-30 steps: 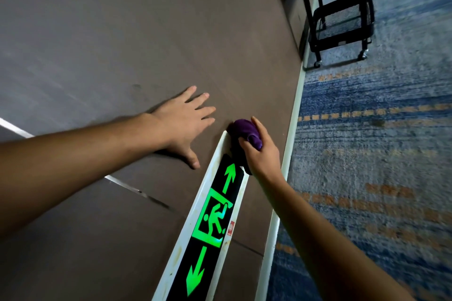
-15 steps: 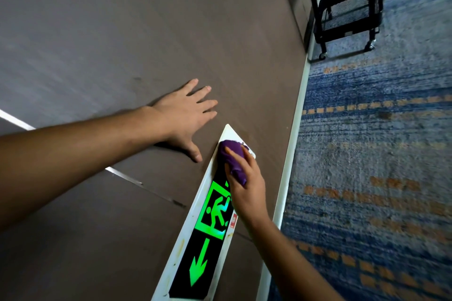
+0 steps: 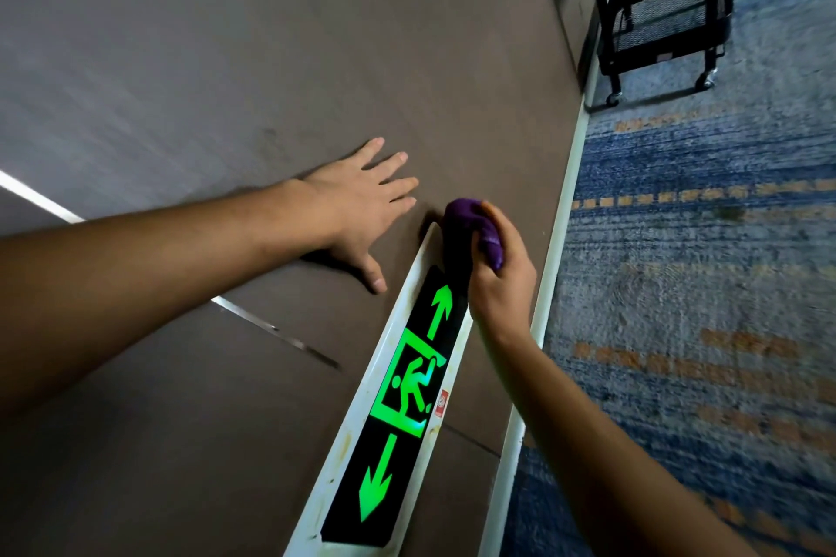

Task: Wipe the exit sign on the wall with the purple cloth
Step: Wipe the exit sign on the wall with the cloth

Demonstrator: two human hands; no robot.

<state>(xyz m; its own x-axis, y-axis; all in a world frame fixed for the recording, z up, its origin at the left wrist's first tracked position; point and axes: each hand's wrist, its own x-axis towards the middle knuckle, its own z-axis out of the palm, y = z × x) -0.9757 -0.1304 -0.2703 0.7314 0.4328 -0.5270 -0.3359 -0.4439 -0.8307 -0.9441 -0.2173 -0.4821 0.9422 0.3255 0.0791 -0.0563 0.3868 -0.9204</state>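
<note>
The exit sign (image 3: 398,403) is a long black panel in a white frame, low on the brown wall, with glowing green arrows and a running figure. My right hand (image 3: 500,285) grips the bunched purple cloth (image 3: 466,224) and presses it on the sign's far end, covering that corner. My left hand (image 3: 366,206) lies flat on the wall just left of the sign, fingers spread and straight, thumb near the frame's edge.
A white skirting strip (image 3: 558,240) runs along the wall's foot beside blue carpet with orange dashes (image 3: 701,285). A black wheeled cart (image 3: 665,9) stands on the carpet by the wall further ahead. A thin metal seam (image 3: 271,328) crosses the wall panels.
My right hand slid the cloth back along the sign toward its far end, uncovering the upper arrow. My left hand has stayed flat on the wall.
</note>
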